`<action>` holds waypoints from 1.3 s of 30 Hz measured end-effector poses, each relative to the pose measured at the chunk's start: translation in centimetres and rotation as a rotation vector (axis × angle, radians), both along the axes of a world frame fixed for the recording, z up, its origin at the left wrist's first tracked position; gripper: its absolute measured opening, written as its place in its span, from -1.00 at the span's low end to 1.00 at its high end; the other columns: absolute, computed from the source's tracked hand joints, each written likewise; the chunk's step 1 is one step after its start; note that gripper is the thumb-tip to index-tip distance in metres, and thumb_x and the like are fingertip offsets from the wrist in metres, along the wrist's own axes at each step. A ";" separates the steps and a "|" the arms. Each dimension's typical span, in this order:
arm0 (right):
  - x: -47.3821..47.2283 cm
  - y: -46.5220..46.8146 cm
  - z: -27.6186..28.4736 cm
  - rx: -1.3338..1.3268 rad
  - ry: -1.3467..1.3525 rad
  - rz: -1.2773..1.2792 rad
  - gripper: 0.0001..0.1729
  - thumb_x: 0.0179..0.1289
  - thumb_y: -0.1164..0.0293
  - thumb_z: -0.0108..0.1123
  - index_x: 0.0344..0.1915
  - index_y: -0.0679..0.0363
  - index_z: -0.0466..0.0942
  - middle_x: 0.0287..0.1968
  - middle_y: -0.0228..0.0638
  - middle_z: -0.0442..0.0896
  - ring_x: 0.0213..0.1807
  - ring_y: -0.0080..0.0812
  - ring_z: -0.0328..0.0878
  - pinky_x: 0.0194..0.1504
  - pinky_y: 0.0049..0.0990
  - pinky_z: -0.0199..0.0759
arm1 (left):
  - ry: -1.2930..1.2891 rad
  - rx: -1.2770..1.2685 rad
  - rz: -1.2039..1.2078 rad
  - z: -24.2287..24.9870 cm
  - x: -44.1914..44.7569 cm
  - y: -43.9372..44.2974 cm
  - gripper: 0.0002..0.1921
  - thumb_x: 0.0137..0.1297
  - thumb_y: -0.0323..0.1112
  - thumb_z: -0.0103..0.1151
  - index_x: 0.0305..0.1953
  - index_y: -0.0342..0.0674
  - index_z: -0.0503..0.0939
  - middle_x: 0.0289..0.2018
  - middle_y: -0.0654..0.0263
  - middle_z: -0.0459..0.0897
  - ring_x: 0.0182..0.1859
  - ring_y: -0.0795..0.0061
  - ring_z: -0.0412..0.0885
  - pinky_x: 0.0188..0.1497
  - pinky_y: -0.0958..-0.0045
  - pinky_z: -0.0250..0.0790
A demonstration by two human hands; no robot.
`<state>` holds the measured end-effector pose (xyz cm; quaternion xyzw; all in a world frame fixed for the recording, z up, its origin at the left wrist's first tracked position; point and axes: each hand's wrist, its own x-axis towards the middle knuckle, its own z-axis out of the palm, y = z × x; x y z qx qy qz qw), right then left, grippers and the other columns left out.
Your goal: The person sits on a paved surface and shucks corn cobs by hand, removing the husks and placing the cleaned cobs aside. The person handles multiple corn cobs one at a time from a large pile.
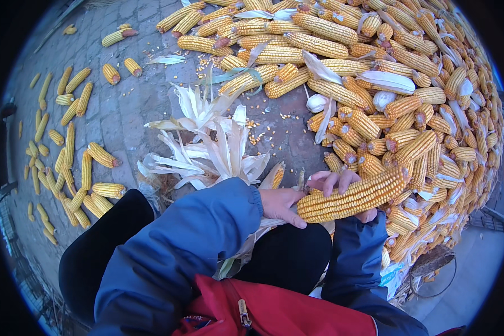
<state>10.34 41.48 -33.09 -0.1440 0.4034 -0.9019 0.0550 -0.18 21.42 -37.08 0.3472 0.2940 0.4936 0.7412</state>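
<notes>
A large yellow ear of corn (pixel 353 195) lies slantwise above my knees, its kernels bare along the visible side. My right hand (pixel 340 185) is wrapped around it from behind, fingers over the top edge. At its lower left end my left hand (pixel 281 205) grips the base, the thumb pressed near the kernels. Pale husk (pixel 273 222) trails below this hand; where it joins the ear is hidden. Just beyond my left wrist rests a partly husked ear (pixel 278 176). A heap of stripped dry husks (pixel 218 151) spreads in front of my left forearm.
A big pile of husked corn ears (pixel 403 105) rises ahead and to the right. Several ears (pixel 84 172) are scattered over the brick paving (pixel 130 109) at left. Loose kernels (pixel 256 136) dot the ground. A wicker basket (pixel 432 262) stands at lower right.
</notes>
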 end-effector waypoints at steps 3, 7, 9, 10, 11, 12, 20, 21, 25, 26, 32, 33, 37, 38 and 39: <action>2.8 2.7 3.3 0.127 -0.021 0.101 0.27 -0.23 -0.44 0.43 0.26 0.34 0.36 0.32 0.24 0.33 0.51 0.30 -0.01 0.45 0.30 -0.24 | 0.488 0.129 0.117 0.0 -0.3 -1.2 -0.43 0.24 -0.14 0.33 0.14 -0.39 0.41 -0.03 0.06 0.62 0.10 0.25 0.56 0.17 0.25 0.35; 6.2 5.5 8.5 0.161 -0.466 0.125 0.34 -0.10 -0.54 0.22 0.34 0.41 0.28 0.41 0.26 0.19 0.52 0.24 0.01 0.48 0.13 -0.17 | 1.103 0.119 0.185 3.0 -1.7 -0.6 -0.76 0.24 -0.32 0.21 -0.19 -0.35 0.46 -0.40 -0.08 0.63 -0.24 -0.15 0.64 -0.20 0.00 0.46; 6.8 5.4 9.0 0.399 -0.687 0.252 0.24 -0.04 -0.35 0.36 0.37 0.40 0.23 0.39 0.18 0.23 0.49 0.06 0.13 0.48 -0.06 -0.06 | 1.144 0.064 0.161 3.7 -0.2 0.6 -0.80 0.25 -0.39 0.15 -0.19 -0.38 0.48 -0.39 -0.07 0.66 -0.22 -0.11 0.66 -0.19 0.01 0.49; 7.0 5.0 7.8 0.577 -0.736 0.381 0.19 -0.02 -0.22 0.44 0.37 0.39 0.22 0.37 0.13 0.28 0.46 -0.03 0.19 0.46 -0.14 0.01 | 1.084 0.054 0.219 4.2 1.3 1.0 -0.85 0.29 -0.39 0.07 -0.23 -0.36 0.42 -0.43 -0.06 0.63 -0.29 -0.11 0.66 -0.25 0.03 0.47; 6.9 4.6 6.9 0.759 -0.784 0.508 0.14 -0.01 -0.10 0.52 0.37 0.38 0.20 0.34 0.09 0.33 0.43 -0.13 0.26 0.44 -0.21 0.07 | 1.155 0.122 0.234 4.4 2.5 1.5 -0.83 0.28 -0.39 0.08 -0.22 -0.38 0.41 -0.43 -0.07 0.63 -0.28 -0.09 0.67 -0.24 0.03 0.47; 6.1 4.0 6.0 0.926 -0.809 0.768 0.03 -0.07 0.29 0.56 0.35 0.31 0.19 0.19 -0.09 0.50 0.24 -0.30 0.43 0.31 -0.30 0.27 | 1.157 0.109 0.240 4.0 3.3 1.8 -0.81 0.33 -0.34 0.06 -0.20 -0.37 0.41 -0.43 -0.07 0.64 -0.28 -0.08 0.66 -0.24 0.01 0.46; 9.0 1.0 6.4 1.019 -0.939 0.372 -0.33 -0.15 0.48 0.43 0.07 0.32 0.47 -0.13 -0.31 0.67 -0.13 -0.48 0.57 -0.01 -0.44 0.49 | 1.119 -0.096 0.107 3.6 2.7 -1.2 -0.64 0.50 -0.03 -0.07 -0.26 -0.21 0.51 -0.42 0.03 0.65 -0.30 -0.08 0.64 -0.25 -0.03 0.43; 9.3 0.6 6.3 1.057 -0.913 0.320 -0.32 -0.15 0.49 0.43 0.08 0.32 0.47 -0.14 -0.31 0.66 -0.15 -0.49 0.58 -0.03 -0.44 0.49 | 1.146 -0.102 0.119 3.0 3.5 -1.4 -0.65 0.49 -0.03 -0.07 -0.24 -0.20 0.52 -0.42 0.03 0.65 -0.30 -0.08 0.64 -0.25 -0.03 0.43; 11.4 -2.3 3.8 1.786 -0.786 0.076 -0.32 -0.05 0.18 0.50 0.06 0.23 0.48 -0.28 -0.01 0.71 -0.25 -0.07 0.72 -0.16 -0.21 0.57 | 1.150 -0.166 0.136 0.2 5.8 -2.8 -0.67 0.47 -0.05 -0.05 -0.22 -0.19 0.54 -0.38 -0.01 0.66 -0.26 -0.09 0.65 -0.22 -0.02 0.45; 11.2 -3.2 3.4 1.842 -0.823 0.127 -0.37 0.04 0.01 0.41 -0.03 0.19 0.48 -0.36 0.04 0.69 -0.29 0.10 0.67 -0.24 -0.07 0.54 | 1.134 -0.192 0.141 -0.3 6.1 -3.2 -0.68 0.47 -0.06 -0.04 -0.22 -0.19 0.55 -0.38 -0.03 0.66 -0.25 -0.10 0.65 -0.20 -0.01 0.45; 13.4 -6.7 2.8 1.933 -0.910 0.164 -0.66 0.33 0.12 0.10 -0.23 0.19 0.42 -0.44 0.00 0.68 -0.36 0.01 0.69 -0.34 -0.11 0.54 | 0.807 -0.407 0.305 -1.1 9.7 -5.9 -0.63 0.47 -0.01 -0.02 -0.23 -0.20 0.61 -0.34 -0.11 0.66 -0.20 -0.16 0.64 -0.14 0.02 0.46; 13.4 -6.8 2.8 1.946 -0.918 0.169 -0.66 0.32 0.12 0.11 -0.24 0.19 0.42 -0.44 -0.01 0.68 -0.36 0.01 0.69 -0.34 -0.11 0.54 | 0.773 -0.388 0.369 -1.2 9.8 -6.0 -0.59 0.49 0.03 -0.04 -0.24 -0.21 0.61 -0.36 -0.11 0.65 -0.21 -0.17 0.64 -0.15 0.00 0.45; 14.8 -7.0 2.7 2.009 -1.105 0.173 -0.61 0.27 0.09 0.18 -0.27 0.21 0.44 -0.42 -0.04 0.70 -0.36 0.05 0.69 -0.32 -0.08 0.55 | 0.684 -0.496 0.515 0.9 10.8 -7.5 -0.64 0.49 -0.06 0.00 -0.26 -0.26 0.59 -0.43 -0.11 0.61 -0.30 -0.15 0.62 -0.22 0.08 0.44; 16.6 -7.1 3.2 2.019 -1.226 0.162 -0.59 0.25 0.07 0.21 -0.29 0.22 0.44 -0.42 -0.05 0.70 -0.36 0.06 0.68 -0.32 -0.07 0.55 | 0.624 -0.431 0.471 3.9 9.6 -7.5 -0.65 0.51 -0.10 -0.01 -0.25 -0.29 0.58 -0.49 -0.09 0.56 -0.39 -0.09 0.57 -0.28 0.14 0.41; 19.5 -7.4 3.8 1.913 -1.187 0.262 -0.55 0.13 0.14 0.36 -0.23 0.29 0.48 -0.38 -0.01 0.71 -0.32 0.02 0.71 -0.28 -0.10 0.56 | 0.562 -0.387 0.422 7.0 8.5 -8.0 -0.66 0.52 -0.15 -0.01 -0.25 -0.33 0.57 -0.54 -0.06 0.50 -0.48 -0.02 0.53 -0.35 0.20 0.39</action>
